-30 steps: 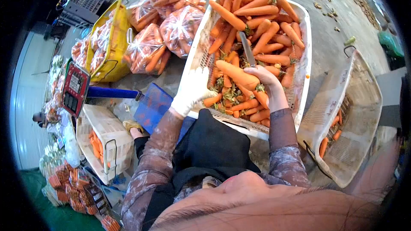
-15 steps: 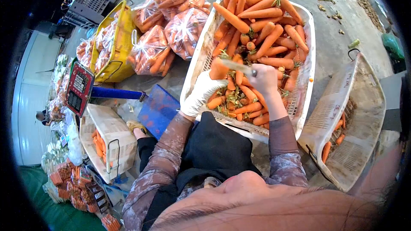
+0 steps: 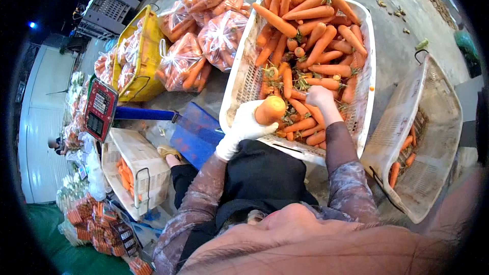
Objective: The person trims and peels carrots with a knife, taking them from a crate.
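A white crate full of loose carrots stands in front of me. My left hand, in a white glove, is wrapped round a thick carrot over the crate's near left part, its cut yellowish end facing up. My bare right hand is a closed fist over the carrots, right of that carrot and apart from it. The knife seen earlier cannot be made out now; the fist or its blur may hide it. Green leafy tops and trimmed bits lie among the carrots below both hands.
Bagged carrots and a yellow crate stand at the left. Nearer are a red scale display, its blue platform and a white crate. Another crate leans at the right. A person is at the far left.
My right hand brought the knife across the carrot's end, then moved slightly down and right. My left hand went from open to holding the carrot, whose cut end now shows.
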Demonstrator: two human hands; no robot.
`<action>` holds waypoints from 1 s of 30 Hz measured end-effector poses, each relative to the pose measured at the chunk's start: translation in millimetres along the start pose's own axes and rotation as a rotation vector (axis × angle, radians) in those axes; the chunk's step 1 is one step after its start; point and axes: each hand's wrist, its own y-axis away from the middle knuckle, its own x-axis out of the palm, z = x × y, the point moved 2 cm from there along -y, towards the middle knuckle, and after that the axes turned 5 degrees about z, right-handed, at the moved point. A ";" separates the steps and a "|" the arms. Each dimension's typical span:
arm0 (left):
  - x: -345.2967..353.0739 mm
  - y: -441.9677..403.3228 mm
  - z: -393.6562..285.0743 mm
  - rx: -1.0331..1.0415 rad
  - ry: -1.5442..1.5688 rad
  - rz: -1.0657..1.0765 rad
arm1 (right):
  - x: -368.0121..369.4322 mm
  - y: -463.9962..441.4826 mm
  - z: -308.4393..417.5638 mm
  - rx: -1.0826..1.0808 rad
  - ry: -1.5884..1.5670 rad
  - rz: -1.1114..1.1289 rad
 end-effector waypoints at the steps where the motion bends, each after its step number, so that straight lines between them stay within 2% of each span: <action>1: -14.4 7.5 -3.9 -0.121 -0.065 0.087 | 5.5 -6.8 -8.7 0.033 0.012 0.035; 2: -25.0 20.3 17.3 -0.130 0.015 -0.048 | 0.5 -5.2 -8.3 0.069 -0.067 -0.018; 3: -43.1 32.5 14.5 -0.416 0.433 0.032 | 2.2 -7.5 -9.7 0.071 -0.045 -0.012; 4: -68.2 47.9 10.6 -0.429 0.629 -0.046 | 7.2 -12.0 -11.4 0.067 -0.084 -0.071; 5: -93.7 75.0 52.6 -0.399 0.900 -0.145 | 14.0 -14.3 -11.6 0.067 -0.136 -0.129; 6: -126.2 97.1 57.6 -0.485 0.964 -0.309 | 18.0 -15.2 -8.8 0.048 -0.189 -0.181; 7: -165.2 126.7 86.0 -0.424 1.077 -0.373 | 19.5 -14.6 -3.7 0.057 -0.193 -0.186; 8: -213.9 170.7 140.5 -0.384 1.414 -0.287 | 20.3 -14.9 4.2 0.051 -0.215 -0.174; 9: -271.1 216.5 183.2 -0.313 1.173 -0.553 | 21.3 -16.2 12.2 0.043 -0.231 -0.158; 10: -306.8 239.0 163.8 -0.302 1.129 -0.747 | 25.3 -21.9 20.6 0.056 -0.238 -0.136; 11: -331.5 263.0 157.4 -0.340 0.822 -1.236 | 30.6 -27.9 29.7 0.070 -0.246 -0.110; 12: -368.9 298.5 184.2 -0.335 0.551 -1.359 | 33.1 -32.0 38.7 0.057 -0.197 -0.073; 14: -405.5 328.4 225.2 -0.317 0.272 -1.457 | 45.7 -44.5 45.2 0.106 -0.248 -0.099; 16: -376.7 290.9 214.0 -0.268 1.146 -1.247 | 60.3 -58.0 44.6 0.178 -0.320 -0.153; 17: -340.2 242.3 177.1 -0.225 1.093 -0.878 | 65.2 -65.1 41.5 0.173 -0.315 -0.154; 19: -260.1 160.8 131.5 -0.223 1.042 -0.689 | 71.5 -77.2 30.1 0.215 -0.692 0.073; 20: -226.7 128.7 120.8 -0.242 1.070 -0.518 | 65.6 -63.1 31.1 0.135 -1.156 0.174; 21: -192.0 98.0 115.3 -0.281 1.166 -0.311 | 47.4 -39.8 34.8 0.181 -1.371 0.191; 22: -154.2 68.9 106.9 -0.251 1.332 -0.097 | 30.8 -16.9 36.2 0.200 -1.488 0.234; 23: -120.6 45.6 97.6 -0.371 1.232 -0.051 | 19.1 2.1 37.2 0.216 -1.603 0.274; 25: -53.0 2.6 98.5 -0.505 1.355 0.147 | 15.4 28.2 32.8 -0.104 -1.313 0.177; 26: -24.7 -19.8 97.4 -0.580 1.360 0.194 | 3.6 49.1 36.8 -0.138 -1.133 0.202; 27: -4.7 -39.7 95.6 -0.661 1.439 0.208 | -4.5 60.0 41.1 -0.272 -1.019 0.232; 28: 12.4 -55.4 96.5 -0.638 1.477 0.200 | -10.4 66.3 42.7 -0.358 -0.952 0.193; 29: 21.1 -68.3 62.6 -0.465 1.475 0.081 | -15.8 68.2 43.1 -0.446 -0.882 0.151; 30: 27.5 -79.2 62.9 -0.409 1.367 0.101 | -20.2 65.6 40.6 -0.436 -0.921 0.057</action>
